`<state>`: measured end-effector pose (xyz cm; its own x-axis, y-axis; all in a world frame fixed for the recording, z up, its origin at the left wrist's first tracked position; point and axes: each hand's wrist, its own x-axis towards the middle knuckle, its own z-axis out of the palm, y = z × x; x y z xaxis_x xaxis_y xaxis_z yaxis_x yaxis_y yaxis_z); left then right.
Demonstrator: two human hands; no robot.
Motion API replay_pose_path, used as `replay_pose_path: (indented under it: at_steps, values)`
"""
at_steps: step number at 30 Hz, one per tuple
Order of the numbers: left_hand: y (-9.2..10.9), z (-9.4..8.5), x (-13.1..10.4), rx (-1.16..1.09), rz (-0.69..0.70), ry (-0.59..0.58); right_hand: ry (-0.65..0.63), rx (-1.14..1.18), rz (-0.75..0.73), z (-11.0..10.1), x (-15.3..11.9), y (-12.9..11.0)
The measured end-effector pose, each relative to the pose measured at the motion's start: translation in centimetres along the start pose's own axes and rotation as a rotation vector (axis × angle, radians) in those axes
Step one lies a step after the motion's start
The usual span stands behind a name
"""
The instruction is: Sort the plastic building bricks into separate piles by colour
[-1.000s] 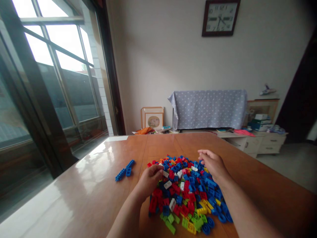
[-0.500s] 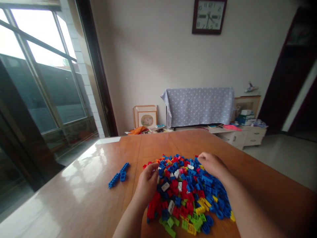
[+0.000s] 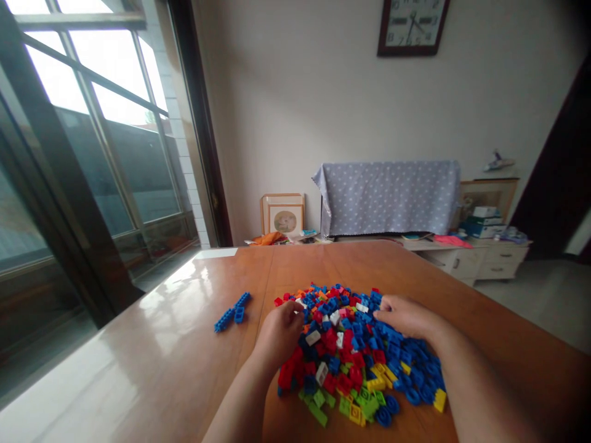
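A broad pile of bricks (image 3: 341, 344) in blue, red, green, yellow, orange and white lies on the wooden table (image 3: 175, 375). My left hand (image 3: 281, 329) is at the pile's left edge, its fingers curled together near a white brick; what they hold, if anything, is too small to make out. Over the blue bricks on the right side of the pile is my right hand (image 3: 406, 315), fingers apart and touching the bricks. Left of the pile, a joined blue strip (image 3: 232, 312) lies diagonally with a blue brick (image 3: 239, 315) beside it.
A white sheet (image 3: 216, 253) lies at the table's far left edge. Beyond the table are a low cabinet (image 3: 466, 261), a cloth-covered object (image 3: 392, 198), framed pictures (image 3: 285, 215) and a wall clock (image 3: 412, 27). A glass window (image 3: 115, 123) is at the left.
The view has turned left, so the scene sits further right. My right hand has lowered onto the blue bricks and its fingers have opened. My left hand stays at the left edge.
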<state>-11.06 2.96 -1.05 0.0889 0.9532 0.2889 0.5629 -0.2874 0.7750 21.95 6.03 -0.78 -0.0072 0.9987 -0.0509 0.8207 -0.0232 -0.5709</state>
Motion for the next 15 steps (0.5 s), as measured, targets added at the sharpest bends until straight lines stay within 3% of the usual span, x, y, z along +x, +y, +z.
replay_pose_path:
  at_steps: [8,15]
  values:
    - [0.2,-0.2,-0.3,0.009,0.053,-0.036,-0.185,0.161,-0.020,-1.0,-1.8,0.4]
    - [0.3,0.7,-0.5,0.000,0.128,-0.110,-0.114,0.064,-0.250,0.6,-0.7,-0.5]
